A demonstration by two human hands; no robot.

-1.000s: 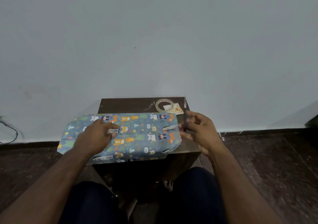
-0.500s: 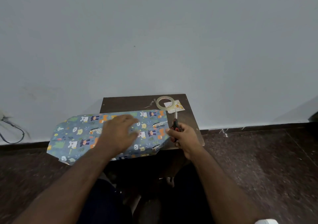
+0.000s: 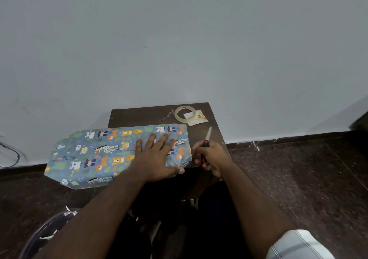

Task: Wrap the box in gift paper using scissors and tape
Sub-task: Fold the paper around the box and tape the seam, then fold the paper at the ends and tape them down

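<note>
On the small dark desk the box lies already covered in gift paper, its left end overhanging. I read my left hand as flat, fingers straight, pressing the right part. Right hand grips the scissors, blades pointing away. Tape roll sits at the far edge. Judged remaining: fold and tape ends.

One wrapped box in animal-print gift paper. One pair of scissors with red-and-black handles. One roll of clear tape. One small printed card beside the roll. One dark wooden table. Two bare hands: left hand, right hand. One cable at far left.
</note>
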